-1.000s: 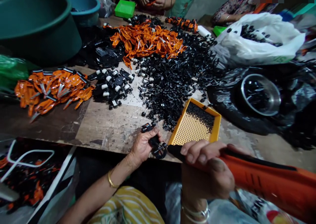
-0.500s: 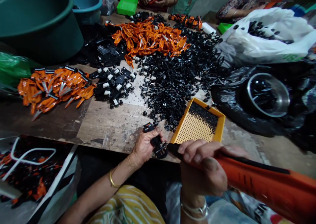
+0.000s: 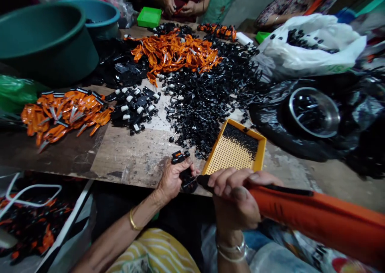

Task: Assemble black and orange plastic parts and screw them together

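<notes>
My left hand (image 3: 173,176) is closed round a small black toy car (image 3: 187,174) with a bit of orange at its top end, held over the table's near edge. My right hand (image 3: 233,190) grips an orange electric screwdriver (image 3: 294,210) with a black nose. The screwdriver's tip meets the lower end of the car; the exact contact point is too dark to make out. Just beyond my right hand lies a yellow perforated tray (image 3: 210,166) with small dark screws heaped at its far end.
Loose black parts (image 3: 201,108) spread over the middle, with orange car shells (image 3: 180,50) behind. More orange shells (image 3: 63,112) and black chassis (image 3: 135,106) lie left. A metal bowl (image 3: 333,122) and white bag (image 3: 351,50) stand right, a green tub (image 3: 45,44) left. A co-worker's hands (image 3: 180,8) work opposite.
The view has turned slightly, so the table items sit a little further left. The toy car has tilted slightly in my left hand, and the screwdriver's tip stays at its lower end.
</notes>
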Action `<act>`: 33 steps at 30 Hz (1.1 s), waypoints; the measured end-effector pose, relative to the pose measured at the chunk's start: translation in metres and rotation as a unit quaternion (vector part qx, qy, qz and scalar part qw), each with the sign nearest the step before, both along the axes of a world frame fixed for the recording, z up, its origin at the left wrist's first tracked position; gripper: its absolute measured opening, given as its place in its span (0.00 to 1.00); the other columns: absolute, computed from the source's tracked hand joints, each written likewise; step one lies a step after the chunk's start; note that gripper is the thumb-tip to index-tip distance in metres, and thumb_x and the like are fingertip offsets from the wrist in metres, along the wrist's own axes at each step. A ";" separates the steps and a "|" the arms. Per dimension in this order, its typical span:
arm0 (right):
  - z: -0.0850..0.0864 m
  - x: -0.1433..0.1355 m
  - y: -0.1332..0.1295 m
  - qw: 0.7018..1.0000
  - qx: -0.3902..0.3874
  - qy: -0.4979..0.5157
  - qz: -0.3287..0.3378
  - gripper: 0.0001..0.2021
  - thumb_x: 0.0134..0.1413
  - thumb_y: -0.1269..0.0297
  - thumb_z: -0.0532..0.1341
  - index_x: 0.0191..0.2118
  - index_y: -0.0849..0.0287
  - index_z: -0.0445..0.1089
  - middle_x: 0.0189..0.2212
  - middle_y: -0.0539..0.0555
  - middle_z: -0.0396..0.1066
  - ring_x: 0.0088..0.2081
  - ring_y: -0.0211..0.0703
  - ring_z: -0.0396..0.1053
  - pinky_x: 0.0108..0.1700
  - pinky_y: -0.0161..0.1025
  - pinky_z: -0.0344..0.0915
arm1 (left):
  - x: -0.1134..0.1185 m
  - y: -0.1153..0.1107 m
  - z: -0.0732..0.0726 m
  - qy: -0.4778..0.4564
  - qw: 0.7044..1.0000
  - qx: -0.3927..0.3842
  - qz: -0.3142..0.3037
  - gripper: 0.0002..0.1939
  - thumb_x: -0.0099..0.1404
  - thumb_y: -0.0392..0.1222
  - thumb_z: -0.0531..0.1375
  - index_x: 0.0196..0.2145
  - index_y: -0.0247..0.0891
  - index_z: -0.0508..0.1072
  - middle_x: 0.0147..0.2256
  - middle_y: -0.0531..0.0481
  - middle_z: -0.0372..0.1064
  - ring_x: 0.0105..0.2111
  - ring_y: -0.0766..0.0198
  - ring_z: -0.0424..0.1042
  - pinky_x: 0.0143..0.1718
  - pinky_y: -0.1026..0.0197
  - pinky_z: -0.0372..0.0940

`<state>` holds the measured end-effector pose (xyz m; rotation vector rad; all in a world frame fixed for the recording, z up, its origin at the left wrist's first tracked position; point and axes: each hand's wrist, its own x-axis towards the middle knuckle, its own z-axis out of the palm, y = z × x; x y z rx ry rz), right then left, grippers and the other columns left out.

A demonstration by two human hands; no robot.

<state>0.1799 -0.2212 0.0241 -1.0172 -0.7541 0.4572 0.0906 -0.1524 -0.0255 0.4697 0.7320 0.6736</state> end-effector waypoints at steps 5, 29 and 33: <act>0.018 0.028 -0.017 0.992 0.091 -0.025 -0.079 0.06 0.51 0.69 0.59 0.37 0.54 0.67 0.18 0.43 0.58 0.17 0.35 0.56 0.20 0.35 0.60 | -0.004 0.010 -0.001 -0.024 1.000 -0.014 -0.002 0.13 0.49 0.43 0.70 0.23 0.32 0.71 0.21 0.53 0.66 0.24 0.65 0.70 0.35 0.59 0.68; -0.008 0.045 -0.030 0.984 -0.005 -0.013 -0.180 0.12 0.51 0.60 0.62 0.25 0.57 0.59 0.17 0.42 0.55 0.18 0.34 0.56 0.24 0.36 0.59 | -0.001 0.006 -0.001 -0.041 0.999 -0.005 -0.030 0.12 0.51 0.41 0.68 0.24 0.32 0.70 0.22 0.53 0.65 0.24 0.68 0.65 0.29 0.65 0.64; -0.010 0.047 -0.033 0.987 0.000 -0.024 -0.157 0.09 0.52 0.63 0.61 0.25 0.57 0.61 0.18 0.42 0.55 0.19 0.34 0.57 0.24 0.35 0.60 | 0.000 0.006 0.000 -0.039 0.999 -0.014 -0.028 0.12 0.51 0.41 0.68 0.24 0.32 0.70 0.22 0.53 0.65 0.24 0.68 0.66 0.29 0.65 0.64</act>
